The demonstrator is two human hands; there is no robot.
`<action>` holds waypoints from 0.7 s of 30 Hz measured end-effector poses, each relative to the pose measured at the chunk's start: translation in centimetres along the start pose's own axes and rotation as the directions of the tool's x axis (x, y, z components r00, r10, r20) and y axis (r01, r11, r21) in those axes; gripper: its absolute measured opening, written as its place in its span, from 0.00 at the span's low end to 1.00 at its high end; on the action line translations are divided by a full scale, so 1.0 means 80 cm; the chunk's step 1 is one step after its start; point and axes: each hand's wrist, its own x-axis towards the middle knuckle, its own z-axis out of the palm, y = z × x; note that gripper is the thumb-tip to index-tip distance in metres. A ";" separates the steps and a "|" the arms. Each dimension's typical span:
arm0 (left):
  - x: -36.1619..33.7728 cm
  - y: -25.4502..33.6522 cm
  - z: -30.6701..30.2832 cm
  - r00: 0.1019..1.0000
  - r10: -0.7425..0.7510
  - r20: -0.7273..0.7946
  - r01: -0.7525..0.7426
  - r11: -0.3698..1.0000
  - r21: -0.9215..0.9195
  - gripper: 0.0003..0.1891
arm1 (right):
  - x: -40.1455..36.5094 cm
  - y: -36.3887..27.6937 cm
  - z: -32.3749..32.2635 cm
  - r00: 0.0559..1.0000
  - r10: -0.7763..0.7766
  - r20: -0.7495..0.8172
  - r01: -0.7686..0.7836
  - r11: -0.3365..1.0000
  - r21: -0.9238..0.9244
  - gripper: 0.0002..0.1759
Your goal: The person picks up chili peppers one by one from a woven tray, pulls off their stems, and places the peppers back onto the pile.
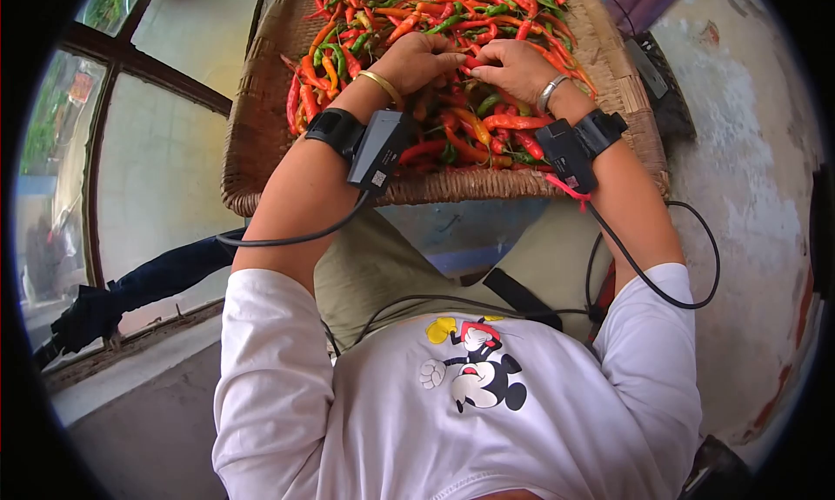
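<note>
A wicker basket [444,187] full of red, orange and green chili peppers [435,9] lies across my knees. Over the middle of the peppers, my left hand [416,63] pinches one end of a red pepper [470,63]. My right hand [515,68] is closed on the other side of the same pepper, its thumb and index finger together. Only a short red piece shows between the two sets of fingertips. Both hands are just above the heap, close to each other.
Dark device boxes with cables are strapped to both forearms. A window [113,152] with a dark frame and a folded dark umbrella [165,278] are at the left. At the right stands a worn wall [739,152]. A black cable loops beside my right elbow.
</note>
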 end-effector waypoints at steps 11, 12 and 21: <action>0.009 0.001 0.003 0.964 0.157 -0.213 -0.255 0.766 -0.590 0.06 | 0.001 0.001 -0.007 0.999 -0.046 -0.020 0.048 0.750 0.660 0.13; 0.010 0.001 0.004 0.964 0.157 -0.217 -0.257 0.763 -0.593 0.06 | 0.002 0.004 -0.005 0.999 -0.048 -0.015 0.046 0.752 0.658 0.13; 0.013 -0.004 0.004 0.960 0.057 -0.275 -0.176 0.884 -0.432 0.09 | 0.000 0.013 -0.032 0.994 0.087 0.064 -0.099 0.496 0.863 0.15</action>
